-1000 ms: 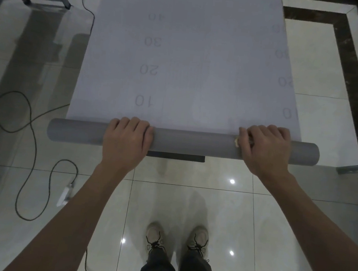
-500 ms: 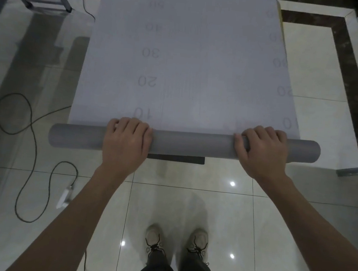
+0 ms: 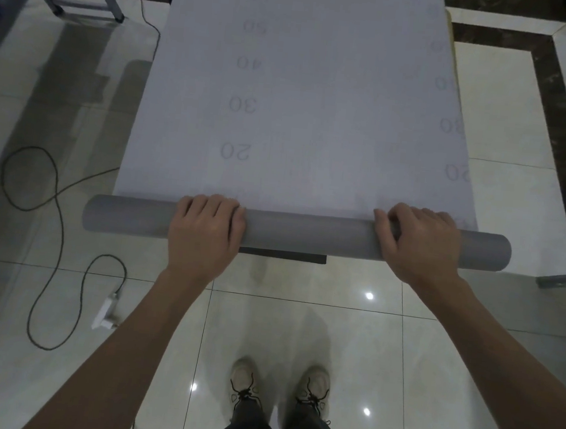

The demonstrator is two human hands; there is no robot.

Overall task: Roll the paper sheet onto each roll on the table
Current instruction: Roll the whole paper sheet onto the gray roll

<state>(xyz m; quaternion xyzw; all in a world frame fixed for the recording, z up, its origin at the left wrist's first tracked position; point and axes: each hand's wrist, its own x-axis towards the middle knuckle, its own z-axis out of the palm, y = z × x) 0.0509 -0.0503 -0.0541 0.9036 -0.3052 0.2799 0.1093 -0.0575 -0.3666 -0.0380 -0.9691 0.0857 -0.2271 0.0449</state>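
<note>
Clamping roll [image 3: 307,234] at table's [image 3: 453,54] near edge w/ left hand [image 3: 204,231] & right hand [image 3: 420,245], fingers curled over top; spaced wide, prob. so paper sheet [image 3: 301,112] winds straight, tight.

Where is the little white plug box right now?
The white plug box lies on the floor tiles at the lower left of the head view, at the end of the black cable, just left of the person's left forearm.
</note>
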